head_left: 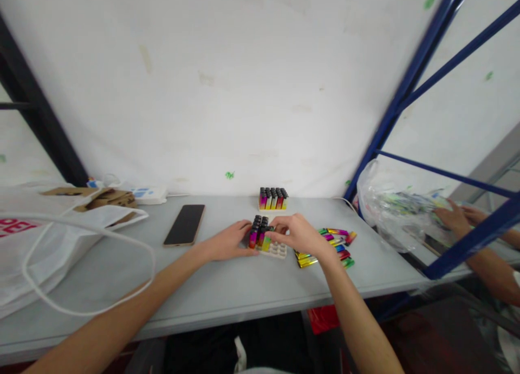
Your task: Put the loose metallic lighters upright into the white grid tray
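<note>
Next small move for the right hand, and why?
Probably press the yellow-green lighter down into the pale tray: the right hand's fingertips are at its top, upright lighters stand beside it, and the left hand is at their far side. Whether it is fully seated, I can't tell.

Grey tabletop (pixel 227 287), phone (pixel 184 225), white bag (pixel 81 249), pale tray (pixel 278 250) holding upright lighters (pixel 253 237), fuller tray (pixel 273 211) behind, loose lighters (pixel 339 248) (multicoloured)

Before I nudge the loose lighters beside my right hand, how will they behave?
The loose lighters look shiny, so may be slippery. Lying in a jumble, they'd probably slide apart rather than tip. Their slim bodies suggest little weight.
</note>
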A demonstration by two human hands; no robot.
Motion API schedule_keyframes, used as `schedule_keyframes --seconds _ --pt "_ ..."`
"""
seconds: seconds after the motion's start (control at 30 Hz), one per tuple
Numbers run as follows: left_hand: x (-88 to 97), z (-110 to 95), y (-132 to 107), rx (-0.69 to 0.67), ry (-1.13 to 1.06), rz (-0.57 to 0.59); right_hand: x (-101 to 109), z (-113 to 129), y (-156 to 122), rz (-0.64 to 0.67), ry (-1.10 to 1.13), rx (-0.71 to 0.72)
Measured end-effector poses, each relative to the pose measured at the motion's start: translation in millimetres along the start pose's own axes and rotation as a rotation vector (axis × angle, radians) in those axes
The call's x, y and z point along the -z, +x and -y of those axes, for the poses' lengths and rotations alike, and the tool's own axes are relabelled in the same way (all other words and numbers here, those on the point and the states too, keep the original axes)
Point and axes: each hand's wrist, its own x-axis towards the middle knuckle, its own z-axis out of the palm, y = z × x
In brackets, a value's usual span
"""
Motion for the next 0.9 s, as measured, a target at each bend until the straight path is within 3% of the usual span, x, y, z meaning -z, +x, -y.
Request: schedule_keyframes --seconds 0.37,0.5,0.6,0.7,0.9 --pt "-0.5 2.2 -0.8 -0.008 0.015 0.028 -30.7 -14.5 10.2 0.02 -0.191 0.003" --pt "0.3 0.7 -0.7 -0.01 0.04 0.022 -30.5 -15.2 11.6 -0.016 -0.321 -0.096" --pt "1.2 -0.3 0.0 0.014 0.057 0.027 -15.3 -18.3 7.2 0.081 -0.227 -0.131" --pt "2.4 -1.1 0.6 0.033 0.056 0.044 13.4 -26.4 -4.9 0.114 -0.119 -0.169" --pt "2.9 0.2 -0.1 0.031 0.056 0.031 75.8 -72.1 -47.0 0.037 -0.243 -0.506"
